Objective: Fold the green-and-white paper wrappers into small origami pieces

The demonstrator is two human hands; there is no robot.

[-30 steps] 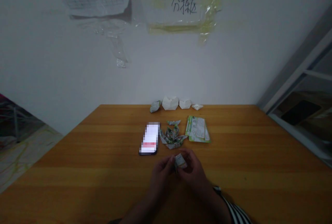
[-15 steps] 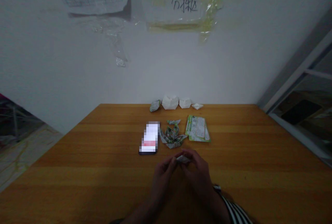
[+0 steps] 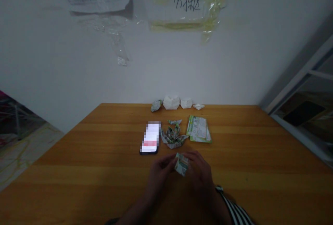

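Note:
Between my two hands is a small folded piece of printed paper (image 3: 181, 165), green and white, held above the front half of the table. My left hand (image 3: 161, 173) pinches its left edge. Fingers of my right hand (image 3: 199, 170) close on its right side, partly out of sight behind the paper. Just beyond the hands lie several folded paper pieces (image 3: 173, 138) in the same green and grey print, grouped in a loose cluster. To their right is a stack of flat printed sheets (image 3: 199, 129).
A phone (image 3: 150, 138) with a lit, blurred screen lies left of the cluster. Along the wall stand a crumpled printed paper shape (image 3: 156, 106), white folded paper shapes (image 3: 171, 102) and a flat white one (image 3: 198, 106). The wooden table (image 3: 104, 141) meets the wall behind.
The folded paper has been turned so its broad printed face shows, where before only a narrow pale edge was visible. My hands have shifted slightly apart.

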